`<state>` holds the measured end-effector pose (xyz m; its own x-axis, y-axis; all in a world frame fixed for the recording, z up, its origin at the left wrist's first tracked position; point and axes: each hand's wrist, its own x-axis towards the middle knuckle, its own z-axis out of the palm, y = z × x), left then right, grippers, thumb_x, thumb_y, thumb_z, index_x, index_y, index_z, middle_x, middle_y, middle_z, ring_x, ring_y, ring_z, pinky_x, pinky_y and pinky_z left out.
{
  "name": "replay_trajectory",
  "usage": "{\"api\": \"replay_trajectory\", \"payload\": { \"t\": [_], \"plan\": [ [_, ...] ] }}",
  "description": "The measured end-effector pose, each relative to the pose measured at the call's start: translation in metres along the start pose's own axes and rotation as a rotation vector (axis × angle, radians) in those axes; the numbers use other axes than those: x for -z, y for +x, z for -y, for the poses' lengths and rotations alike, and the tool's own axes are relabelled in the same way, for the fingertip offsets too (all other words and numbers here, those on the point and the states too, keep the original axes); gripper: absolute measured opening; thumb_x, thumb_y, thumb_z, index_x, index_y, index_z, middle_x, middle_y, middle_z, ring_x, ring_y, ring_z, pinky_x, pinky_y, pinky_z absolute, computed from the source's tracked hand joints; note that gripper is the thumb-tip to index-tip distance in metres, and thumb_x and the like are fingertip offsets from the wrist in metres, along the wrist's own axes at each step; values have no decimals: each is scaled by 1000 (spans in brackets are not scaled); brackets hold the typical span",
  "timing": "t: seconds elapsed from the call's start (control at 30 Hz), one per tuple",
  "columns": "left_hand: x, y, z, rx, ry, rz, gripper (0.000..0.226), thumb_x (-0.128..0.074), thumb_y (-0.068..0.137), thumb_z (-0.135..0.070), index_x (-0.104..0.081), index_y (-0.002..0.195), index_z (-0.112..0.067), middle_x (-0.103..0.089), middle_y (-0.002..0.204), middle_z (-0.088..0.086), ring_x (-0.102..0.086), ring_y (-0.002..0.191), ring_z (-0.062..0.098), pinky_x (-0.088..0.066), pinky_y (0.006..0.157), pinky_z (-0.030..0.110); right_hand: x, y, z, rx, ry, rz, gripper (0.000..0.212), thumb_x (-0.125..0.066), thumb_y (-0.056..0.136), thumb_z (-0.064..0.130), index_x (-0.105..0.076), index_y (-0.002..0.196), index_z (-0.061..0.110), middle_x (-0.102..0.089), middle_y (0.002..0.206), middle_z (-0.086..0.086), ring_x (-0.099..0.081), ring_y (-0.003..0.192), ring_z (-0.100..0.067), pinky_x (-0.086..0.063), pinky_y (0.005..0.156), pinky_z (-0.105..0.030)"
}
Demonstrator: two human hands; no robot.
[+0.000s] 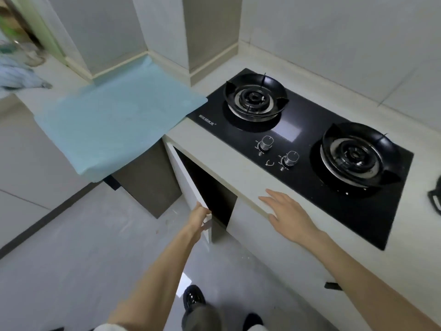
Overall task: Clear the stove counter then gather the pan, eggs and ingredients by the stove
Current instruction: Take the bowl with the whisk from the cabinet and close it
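Opening the cupboard: the left hand [199,217] grips the free edge of the cupboard door [183,173], fingers curled round it. The door stands ajar and the inside is dark.
Doing it well: probably best to swing the door wide toward the body with a level pull, mind the dark shoe [193,296] below the grip, and look inside before reaching in.
Other hand: the right hand [284,211] lies flat just right of the grip and a little above. Its fingers are straight on the front lip of the counter [214,144] and it holds nothing. It should serve as a steady brace.
Task's things: no pan, eggs or ingredients are plainly in view, so this looks like the gathering part. A black piece [435,199] far right of the grip may be a handle; I cannot tell.
Stove: the stove [310,144] is black glass with two burners and two knobs, beyond the right hand.
Room: a blue sheet [114,120] covers a lower surface up and left of the grip. A grey glossy floor [95,235] lies below, with pale tiled walls behind.
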<state>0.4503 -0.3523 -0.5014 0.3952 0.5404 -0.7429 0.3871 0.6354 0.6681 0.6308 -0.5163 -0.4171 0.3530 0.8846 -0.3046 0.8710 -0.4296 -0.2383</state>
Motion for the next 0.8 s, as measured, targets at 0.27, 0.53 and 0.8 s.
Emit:
{"api": "replay_trajectory", "payload": {
  "t": [0.27, 0.53, 0.8],
  "plan": [
    [-72, -8, -1, -52, -224, -20, 52, -25, 93, 8, -13, 143, 10, -54, 123, 3, -51, 89, 16, -35, 102, 27, -27, -70, -74, -99, 160, 72, 55, -41, 99, 15, -23, 151, 21, -10, 160, 6, -10, 146, -12, -10, 117, -24],
    [-112, -11, 3, -82, -289, 6, 31, -36, 93, -3, -58, 114, -8, -61, 107, 6, -57, 106, 22, -38, 104, 34, -49, -140, -124, -177, 280, 34, 55, -41, 100, 16, -23, 151, 24, -14, 158, 12, -16, 144, -7, -11, 113, -18],
    [-148, -62, 44, -244, 226, -152, 40, -41, 99, -13, -44, 138, -8, -51, 132, 6, -47, 121, 22, -40, 101, 38, -70, -203, -150, -166, 370, -114, 41, -43, 98, 12, -47, 138, 24, -44, 137, 15, -39, 127, -5, -27, 106, -14]
  ]
}}
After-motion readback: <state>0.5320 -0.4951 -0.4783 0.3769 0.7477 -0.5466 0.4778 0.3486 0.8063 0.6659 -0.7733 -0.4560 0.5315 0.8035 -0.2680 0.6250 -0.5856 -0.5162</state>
